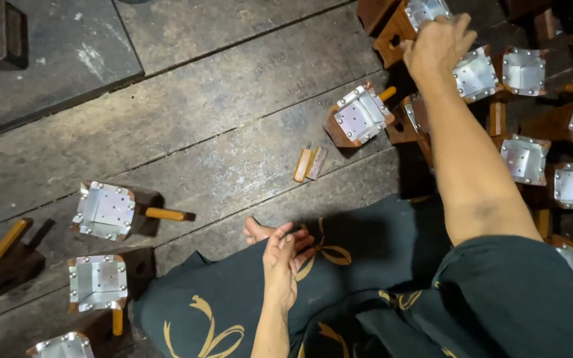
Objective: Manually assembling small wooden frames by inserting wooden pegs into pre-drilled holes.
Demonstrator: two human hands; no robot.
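Right hand half-hiding wooden block

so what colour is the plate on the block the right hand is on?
Silvery metal plate on a reddish-brown wooden block; head view.

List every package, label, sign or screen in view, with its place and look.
None in view: only wooden blocks with riveted metal caps on the plank floor. The right hand reaches one at top right; the left hand rests on dark patterned cloth.
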